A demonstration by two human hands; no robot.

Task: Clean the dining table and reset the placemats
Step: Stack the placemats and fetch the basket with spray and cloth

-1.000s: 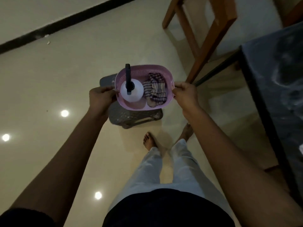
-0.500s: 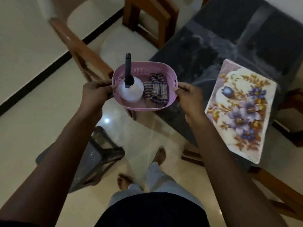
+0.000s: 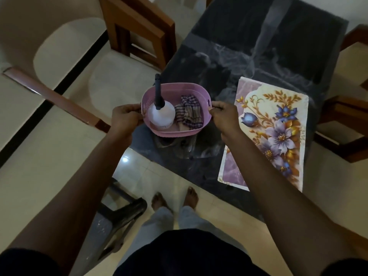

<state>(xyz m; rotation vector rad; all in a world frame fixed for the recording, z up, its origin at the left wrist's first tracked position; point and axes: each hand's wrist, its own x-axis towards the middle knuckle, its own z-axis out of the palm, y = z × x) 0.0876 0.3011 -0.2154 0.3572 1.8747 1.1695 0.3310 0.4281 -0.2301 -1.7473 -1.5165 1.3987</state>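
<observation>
- The task looks to be at its very start; nothing on the desk [image 3: 229, 36] seems cleaned yet.
- The left hand [image 3: 124, 117] and the right hand [image 3: 223, 114] each clasp one end of the pink basket [image 3: 171, 134], fingers curled around its rim.
- The basket is over the near left corner of the desk. I cannot tell if it already rests on the surface or is just above it.
- Inside the basket a white spray bottle [image 3: 161, 114] stands upright on the left, and a checked cloth [image 3: 189, 114] lies crumpled on the right, touching the bottle.
- One flowered placemat [image 3: 278, 132] lies on the desk just to the right of the basket, its near edge at the edge of the desk. It is not yet lifted.
- The dark top shows pale, cloudy smears, so I judge that the wiping is still to do.
- What is left, in my judgement: put the basket down, take the placemat away, spray and wipe the desk, then lay the placemat back straight.
</observation>
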